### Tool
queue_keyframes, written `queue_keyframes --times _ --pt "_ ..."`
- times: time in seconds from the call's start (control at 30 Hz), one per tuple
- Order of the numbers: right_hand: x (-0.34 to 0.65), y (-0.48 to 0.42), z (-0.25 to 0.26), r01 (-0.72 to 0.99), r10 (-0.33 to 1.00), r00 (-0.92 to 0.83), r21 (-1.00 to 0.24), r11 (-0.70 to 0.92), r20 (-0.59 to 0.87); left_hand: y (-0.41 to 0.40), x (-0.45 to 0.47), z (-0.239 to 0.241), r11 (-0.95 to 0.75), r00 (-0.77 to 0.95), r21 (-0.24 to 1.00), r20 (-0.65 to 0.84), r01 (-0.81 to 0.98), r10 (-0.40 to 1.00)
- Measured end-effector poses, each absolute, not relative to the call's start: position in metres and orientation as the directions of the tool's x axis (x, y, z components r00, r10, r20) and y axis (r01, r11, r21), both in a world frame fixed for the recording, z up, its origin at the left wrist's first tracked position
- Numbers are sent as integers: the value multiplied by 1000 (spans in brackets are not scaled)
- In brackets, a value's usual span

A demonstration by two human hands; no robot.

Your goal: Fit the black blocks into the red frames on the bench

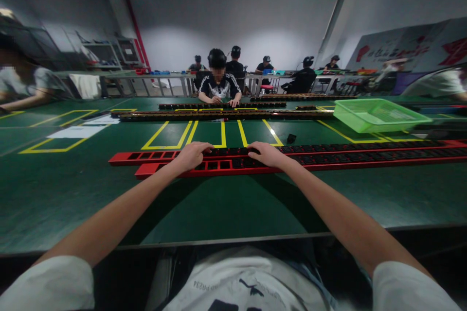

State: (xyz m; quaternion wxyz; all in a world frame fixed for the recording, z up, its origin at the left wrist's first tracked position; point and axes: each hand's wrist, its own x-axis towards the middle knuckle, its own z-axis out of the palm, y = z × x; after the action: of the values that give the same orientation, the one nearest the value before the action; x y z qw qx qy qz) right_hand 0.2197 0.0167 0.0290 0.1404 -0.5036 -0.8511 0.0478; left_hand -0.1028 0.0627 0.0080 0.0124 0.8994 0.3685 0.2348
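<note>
Two long red slotted trays (148,170) lie side by side across the green table. Small black square pieces (229,151) fill much of their length, while slots toward the left ends are bare. My left hand (192,155) is over the rear tray, its bent fingers and thumb closed at the left end of a short row of these pieces. At that row's right end, my right hand (268,154) has its fingers and thumb curled on the pieces in the same way. The fingertips are small and partly hidden against the dark pieces.
A loose black piece (291,138) lies beyond the trays. The light green basket (381,115) stands at the right. Farther back are long dark strips (219,115), white paper (75,132) and yellow tape outlines. A co-worker (219,82) sits opposite; others sit behind.
</note>
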Motion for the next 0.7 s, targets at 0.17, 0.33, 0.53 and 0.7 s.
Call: queue_keyframes --times 0.17,0.33,0.53,0.7 --pt "220 17 29 841 868 -454 -225 492 200 62 -103 9 -734 631 192 400 652 665" --pt "219 15 31 842 868 -456 -220 492 194 60 -104 1 -779 679 96 431 620 594" --pt "219 17 28 842 862 -463 -203 500 204 61 -105 -2 -797 691 83 450 599 566" --pt "221 20 25 832 853 -467 -211 513 231 59 -104 0 -799 703 62 438 598 560"
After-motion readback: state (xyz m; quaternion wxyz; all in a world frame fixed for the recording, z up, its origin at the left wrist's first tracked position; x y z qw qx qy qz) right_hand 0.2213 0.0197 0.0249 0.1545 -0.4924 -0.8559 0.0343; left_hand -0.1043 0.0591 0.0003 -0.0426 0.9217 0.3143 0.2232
